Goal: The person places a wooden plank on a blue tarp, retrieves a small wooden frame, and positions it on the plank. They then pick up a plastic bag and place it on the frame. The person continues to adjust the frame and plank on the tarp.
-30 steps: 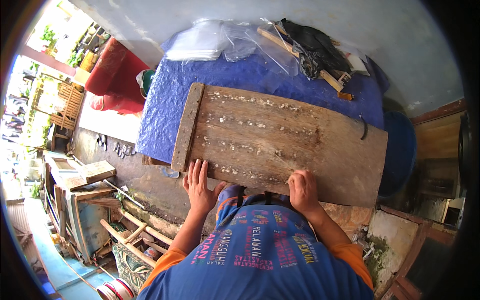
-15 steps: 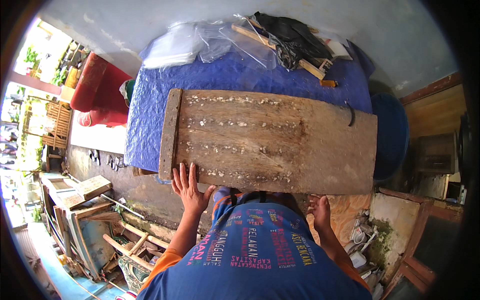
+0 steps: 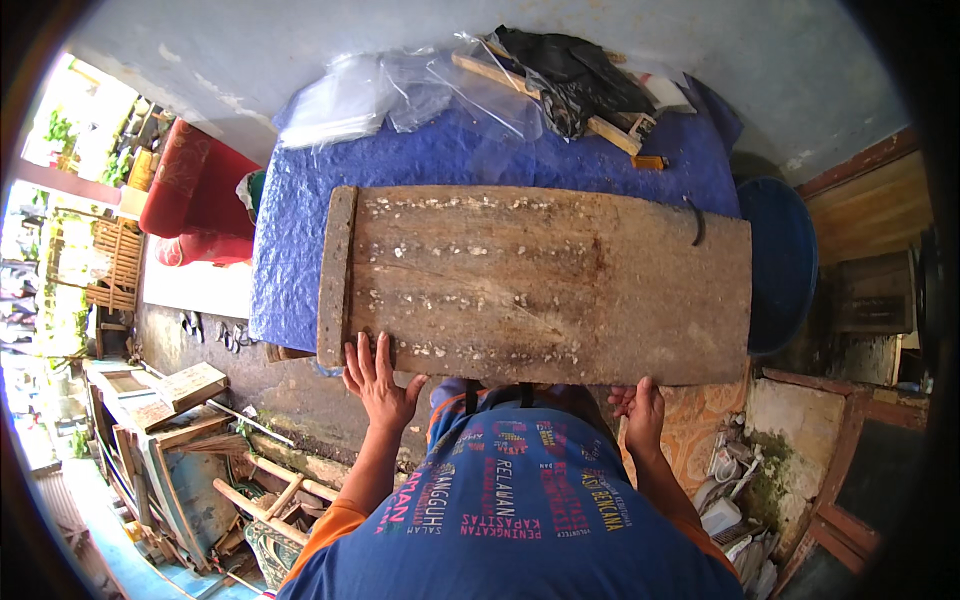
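A worn wooden board (image 3: 480, 285) lies flat before me on a blue-covered table (image 3: 290, 250). Rows of whitish flecks mark its left two thirds, a narrow batten (image 3: 337, 270) runs along its left end, and a dark curved handle or strap (image 3: 696, 222) sits near the far right. My left hand (image 3: 380, 385) rests open over the front edge near the left corner, fingers spread on the wood. At the front edge farther right, my right hand (image 3: 642, 412) has its fingers curled and closed against the board's rim; the exact grip is partly hidden.
Clear plastic sheets (image 3: 345, 100), a black plastic bag (image 3: 570, 75) and wooden strips (image 3: 612, 132) lie at the table's back. A blue barrel (image 3: 780, 265) stands right, a red armchair (image 3: 205, 195) left. Old wooden furniture (image 3: 190, 470) is piled lower left.
My right hand has come up to the board's front edge and its fingers have closed there. The left hand stays spread on the board. The view has shifted slightly.
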`<control>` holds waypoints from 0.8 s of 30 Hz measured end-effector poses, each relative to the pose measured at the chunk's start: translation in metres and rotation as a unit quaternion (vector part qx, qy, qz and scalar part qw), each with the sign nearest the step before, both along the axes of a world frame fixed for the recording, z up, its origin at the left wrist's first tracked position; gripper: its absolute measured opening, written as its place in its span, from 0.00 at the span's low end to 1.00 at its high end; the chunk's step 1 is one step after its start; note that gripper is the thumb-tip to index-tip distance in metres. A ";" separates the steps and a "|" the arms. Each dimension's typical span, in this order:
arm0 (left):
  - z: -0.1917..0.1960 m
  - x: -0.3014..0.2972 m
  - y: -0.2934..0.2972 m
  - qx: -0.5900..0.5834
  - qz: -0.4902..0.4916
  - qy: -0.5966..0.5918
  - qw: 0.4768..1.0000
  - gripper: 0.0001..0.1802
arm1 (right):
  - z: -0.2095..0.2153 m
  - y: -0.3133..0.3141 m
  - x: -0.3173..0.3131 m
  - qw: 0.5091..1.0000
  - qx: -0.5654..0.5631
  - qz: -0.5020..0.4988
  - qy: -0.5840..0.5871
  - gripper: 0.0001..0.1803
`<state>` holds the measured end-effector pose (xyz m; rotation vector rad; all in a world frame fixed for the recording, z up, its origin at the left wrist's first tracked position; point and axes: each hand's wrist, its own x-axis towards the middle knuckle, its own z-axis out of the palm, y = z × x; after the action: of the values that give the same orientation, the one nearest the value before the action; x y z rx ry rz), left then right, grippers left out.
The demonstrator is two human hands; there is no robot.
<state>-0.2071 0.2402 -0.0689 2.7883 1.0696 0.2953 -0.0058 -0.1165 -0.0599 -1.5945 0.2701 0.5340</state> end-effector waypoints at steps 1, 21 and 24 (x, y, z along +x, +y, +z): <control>-0.001 0.000 0.000 0.003 -0.001 0.000 1.000 0.53 | 0.000 0.001 0.000 1.000 0.005 0.004 -0.008 0.26; 0.001 0.000 0.003 -0.013 -0.012 -0.017 1.000 0.52 | 0.002 0.001 -0.004 0.990 -0.140 -0.017 0.022 0.35; -0.001 0.000 0.003 -0.011 -0.012 -0.017 1.000 0.52 | 0.003 0.005 -0.006 0.991 -0.120 -0.041 0.042 0.36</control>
<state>-0.2066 0.2431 -0.0702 2.7653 1.0249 0.3254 -0.0117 -0.1115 -0.0567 -1.7862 0.4762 0.5214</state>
